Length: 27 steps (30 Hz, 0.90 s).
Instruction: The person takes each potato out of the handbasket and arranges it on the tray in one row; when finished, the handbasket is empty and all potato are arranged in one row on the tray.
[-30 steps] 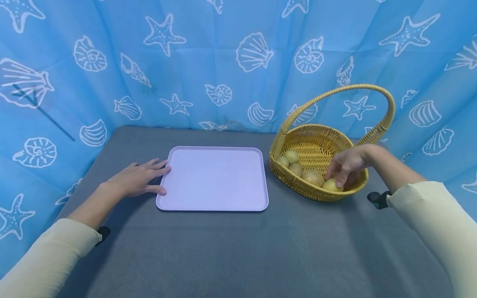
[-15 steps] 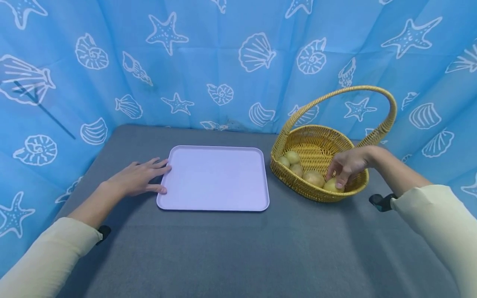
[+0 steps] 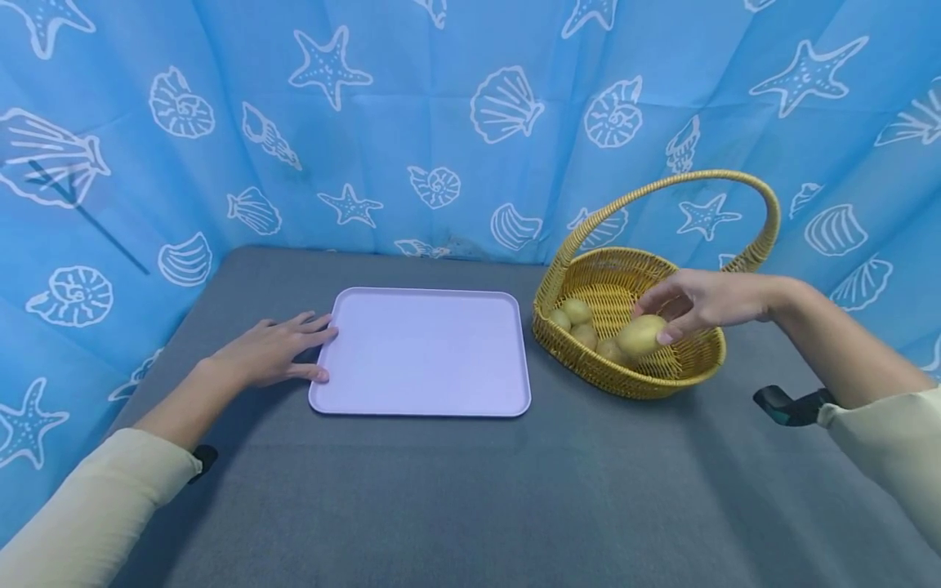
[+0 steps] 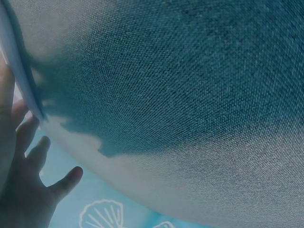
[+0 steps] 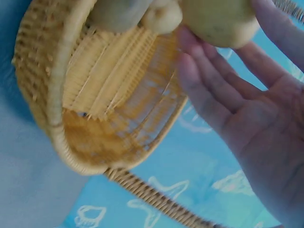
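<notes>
In the head view my right hand (image 3: 706,300) pinches a yellowish potato (image 3: 642,336) between thumb and fingers, over the front part of the wicker basket (image 3: 625,380). Several more potatoes (image 3: 577,310) lie at the basket's left side. The right wrist view shows the held potato (image 5: 219,21) against the fingers of my right hand (image 5: 256,109). My left hand (image 3: 272,353) has its fingers spread, with the tips on the left rim of the pale lilac tray (image 3: 426,353). In the left wrist view, my left hand (image 4: 28,175) is at the edge of the tray (image 4: 21,71).
A grey cloth (image 3: 456,498) covers the table. The basket's tall arched handle (image 3: 662,187) rises above its bowl. Behind the table hangs a blue curtain (image 3: 412,106) with white shells and starfish.
My right hand has lifted the potato from the basket's front right and shifted it slightly left. The right forearm has moved outward. My left hand and the tray have stayed in place.
</notes>
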{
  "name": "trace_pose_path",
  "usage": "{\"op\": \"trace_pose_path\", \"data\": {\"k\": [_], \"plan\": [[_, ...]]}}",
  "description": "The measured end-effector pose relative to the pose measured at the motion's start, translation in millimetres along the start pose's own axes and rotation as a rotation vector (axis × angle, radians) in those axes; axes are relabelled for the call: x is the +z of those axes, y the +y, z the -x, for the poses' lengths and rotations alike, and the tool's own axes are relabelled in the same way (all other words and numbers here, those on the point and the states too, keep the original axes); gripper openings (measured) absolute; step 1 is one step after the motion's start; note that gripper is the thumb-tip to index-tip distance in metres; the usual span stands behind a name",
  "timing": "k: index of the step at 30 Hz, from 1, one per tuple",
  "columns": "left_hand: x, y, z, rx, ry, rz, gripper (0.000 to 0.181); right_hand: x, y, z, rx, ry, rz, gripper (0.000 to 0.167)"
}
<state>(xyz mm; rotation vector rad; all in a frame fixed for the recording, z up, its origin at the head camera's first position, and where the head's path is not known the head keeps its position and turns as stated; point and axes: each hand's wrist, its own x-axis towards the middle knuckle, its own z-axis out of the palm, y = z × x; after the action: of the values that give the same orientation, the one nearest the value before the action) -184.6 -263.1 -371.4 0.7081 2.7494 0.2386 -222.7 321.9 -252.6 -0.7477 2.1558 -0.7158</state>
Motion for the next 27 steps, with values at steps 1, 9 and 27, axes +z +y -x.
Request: {"op": "trace_pose_path", "data": {"k": [1,9,27], "plan": [[-0.1,0.2,0.0,0.001,0.001,0.0,0.09,1.9,-3.6,-0.6,-0.032,0.014,0.005,0.041],[0.4,0.0,-1.5,0.001,-0.002,-0.002,0.089,27.2,-35.1,-18.3,-0.193,0.109,0.099,0.047],[1.4,-0.5,-2.0,-0.016,0.002,-0.003,0.092,109.9,-84.4,-147.3,-0.447,0.187,-0.101,0.047]]}}
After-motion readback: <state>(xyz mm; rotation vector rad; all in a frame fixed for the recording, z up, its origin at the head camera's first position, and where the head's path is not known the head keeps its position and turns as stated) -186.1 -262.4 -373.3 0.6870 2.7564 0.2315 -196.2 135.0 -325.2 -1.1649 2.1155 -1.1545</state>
